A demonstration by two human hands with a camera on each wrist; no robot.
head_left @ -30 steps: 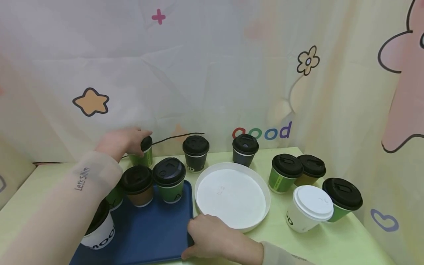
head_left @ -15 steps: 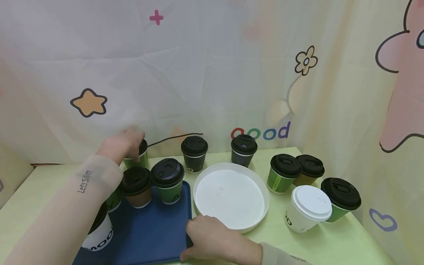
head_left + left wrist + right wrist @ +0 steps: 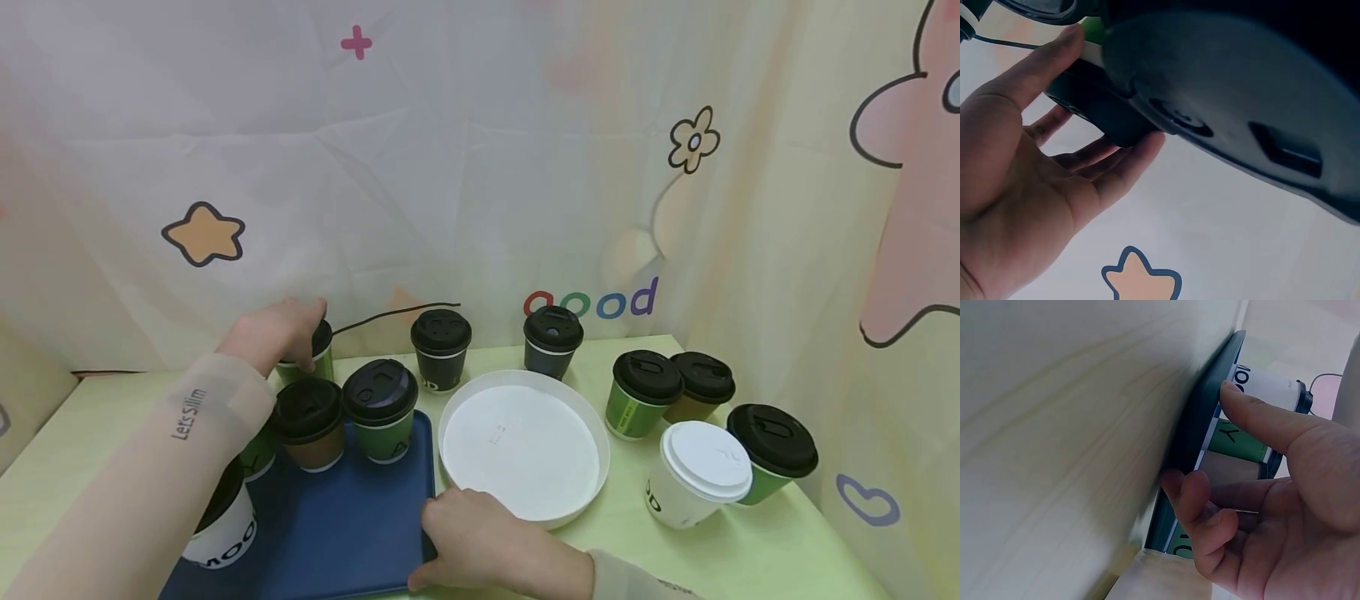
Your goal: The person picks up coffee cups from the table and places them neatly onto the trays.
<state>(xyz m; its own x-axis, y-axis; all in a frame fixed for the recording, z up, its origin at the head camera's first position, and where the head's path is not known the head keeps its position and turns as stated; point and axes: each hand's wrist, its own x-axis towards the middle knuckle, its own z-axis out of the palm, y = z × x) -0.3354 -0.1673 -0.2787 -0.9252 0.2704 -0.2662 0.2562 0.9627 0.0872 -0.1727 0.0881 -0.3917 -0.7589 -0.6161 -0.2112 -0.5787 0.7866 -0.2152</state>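
Observation:
My left hand [image 3: 273,333] reaches over the tray's far side and holds a green paper cup [image 3: 323,364] by its black lid. In the left wrist view, thumb and fingers are around that lid [image 3: 1100,106], while a nearer black lid [image 3: 1229,94] fills the upper right. My right hand [image 3: 483,537] grips the right edge of a blue tray [image 3: 352,533]. Seen from the right wrist, its thumb lies over the tray rim [image 3: 1200,406]. On the tray stand a brown cup [image 3: 315,454], a green cup [image 3: 382,433] and a white cup [image 3: 225,533]; my left forearm partly hides another green one.
A round white dish [image 3: 525,450] lies right of the tray. Two dark cups [image 3: 441,362] stand behind, near the curtain. At the right is a group of lidded cups, including a white one [image 3: 690,483]. A thin black cable [image 3: 390,313] runs along the curtain.
My left hand has shifted slightly left with the green cup, which now shows a bit further left behind the brown cup. The right hand stays at the tray edge.

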